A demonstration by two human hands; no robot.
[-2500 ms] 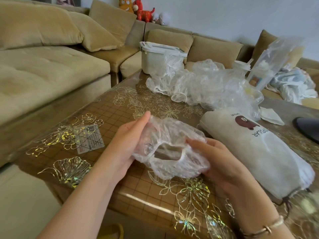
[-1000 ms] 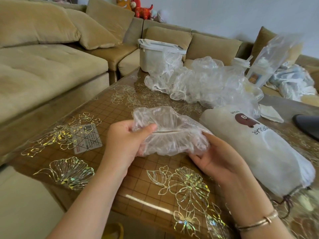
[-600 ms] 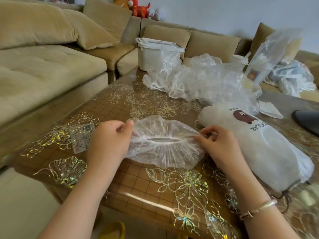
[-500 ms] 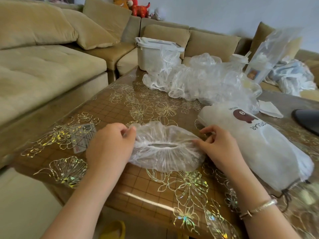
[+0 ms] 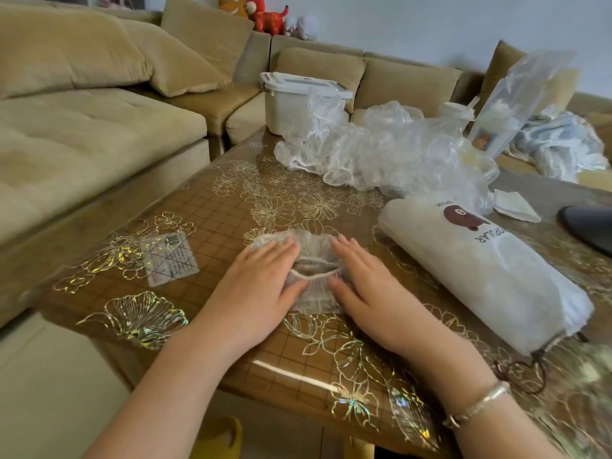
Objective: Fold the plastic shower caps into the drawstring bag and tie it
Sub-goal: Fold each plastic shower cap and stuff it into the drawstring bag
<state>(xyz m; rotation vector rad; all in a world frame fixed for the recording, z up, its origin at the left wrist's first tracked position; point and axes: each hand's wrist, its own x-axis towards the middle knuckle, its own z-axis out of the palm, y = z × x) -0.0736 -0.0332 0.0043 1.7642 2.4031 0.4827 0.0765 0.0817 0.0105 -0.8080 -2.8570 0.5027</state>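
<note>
Left grip [image 5: 261,286]: hand flat, fingers spread wide, palm down on the left half of the shower cap [image 5: 313,276].
Right grip [image 5: 364,286]: flat too, fingers spread, on the right half.
Shower cap: pressed onto the bench [image 5: 231,207] between both grips, elastic opening showing in the gap.
Drawstring bag [image 5: 480,273]: lying right of the right grip, apart.
Loose caps pile [image 5: 381,154]: beyond both grips.

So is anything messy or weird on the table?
Nothing looks broken or spilled. The only messy part is the loose heap of shower caps at the far side of the table. Both hands press one shower cap flat beside the drawstring bag.
</note>
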